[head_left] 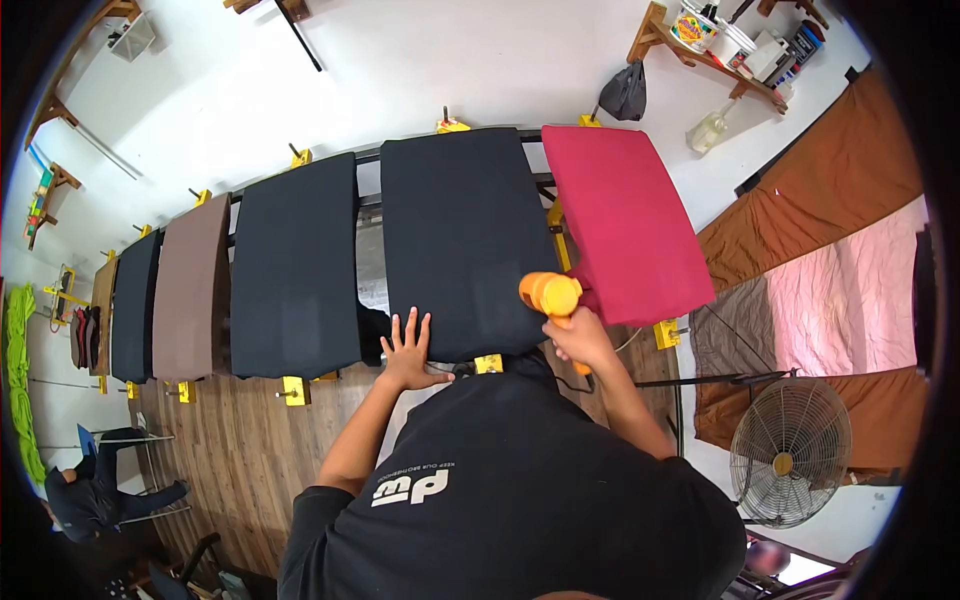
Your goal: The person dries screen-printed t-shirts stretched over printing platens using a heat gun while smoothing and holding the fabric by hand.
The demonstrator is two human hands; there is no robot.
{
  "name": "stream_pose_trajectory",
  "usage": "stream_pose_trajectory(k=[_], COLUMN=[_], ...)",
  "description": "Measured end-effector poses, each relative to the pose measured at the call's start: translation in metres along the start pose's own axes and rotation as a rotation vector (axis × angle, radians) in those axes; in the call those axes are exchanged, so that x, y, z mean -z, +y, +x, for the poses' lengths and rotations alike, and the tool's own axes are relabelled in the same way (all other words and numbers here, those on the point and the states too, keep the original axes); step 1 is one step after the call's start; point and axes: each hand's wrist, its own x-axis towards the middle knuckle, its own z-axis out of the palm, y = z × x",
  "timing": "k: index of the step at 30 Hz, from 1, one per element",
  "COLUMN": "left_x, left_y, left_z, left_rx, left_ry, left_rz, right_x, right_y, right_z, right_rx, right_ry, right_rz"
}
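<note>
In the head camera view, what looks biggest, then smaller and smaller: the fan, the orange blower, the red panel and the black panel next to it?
1. Black panel
2. Red panel
3. Fan
4. Orange blower

That's only how big they look here; things nearer the camera look bigger.

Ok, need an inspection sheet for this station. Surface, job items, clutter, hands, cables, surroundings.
Surface: black cloth-covered board in a row of similar ones; red board beside it on the right.
Job items: yellow blower over the black board's near right corner; whether it is running can't be told.
Clutter: tubs and bottles on the wall shelf; dark bag hanging nearby.
Hands: left hand spread at the board's near left corner; right hand gripping the blower.
Cables: dark cord at the blower's handle; far end not traceable.
Surroundings: caged fan at right; seated person at left.
</note>
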Motion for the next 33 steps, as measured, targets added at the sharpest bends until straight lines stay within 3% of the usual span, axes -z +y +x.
stream_pose_trajectory(k=[2, 5, 8, 13, 16, 19, 25, 27, 28, 30, 31, 33], left_x=[0.002, 0.002, 0.002, 0.003, 0.001, -0.005, -0.014, -0.019, -0.021, -0.024, -0.026, -0.028], left_y=[0.0, 0.0, 0.0, 0.002, 0.001, 0.0, -0.004, -0.007, -0.008, -0.01, -0.011, -0.011], left_z=[0.001, 0.002, 0.003, 0.003, 0.004, 0.004, 0.005, 0.007, 0.008, 0.008, 0.009, 0.01], left_rx=[-0.004, 0.002, 0.001, 0.012, 0.011, 0.001, -0.017, -0.019, -0.025, -0.028, -0.034, -0.041], left_ry=[-0.01, -0.034, -0.036, -0.045, -0.034, 0.016, 0.091, 0.114, 0.137, 0.136, 0.151, 0.166], left_rz=[-0.002, 0.002, 0.01, 0.038, 0.046, 0.049, 0.031, 0.037, 0.043, 0.049, 0.048, 0.041], right_x=[0.007, 0.015, 0.012, 0.008, -0.009, -0.001, -0.023, -0.031, -0.029, -0.009, -0.008, -0.022], right_y=[0.012, -0.007, 0.003, 0.005, 0.021, -0.009, -0.009, 0.01, -0.001, -0.031, -0.017, 0.02], right_z=[-0.018, -0.061, -0.07, -0.04, 0.007, 0.031, 0.062, 0.061, 0.045, 0.011, 0.006, -0.01], right_rx=[-0.038, 0.009, -0.069, -0.077, 0.196, -0.006, 0.0, 0.299, 0.276, -0.068, -0.07, 0.35], right_ry=[-0.079, -0.112, -0.125, -0.126, 0.067, -0.057, 0.001, 0.214, 0.208, -0.081, -0.089, 0.116], right_rz=[0.092, -0.117, -0.047, -0.002, -0.117, -0.015, -0.077, -0.322, -0.38, -0.259, -0.249, -0.335])
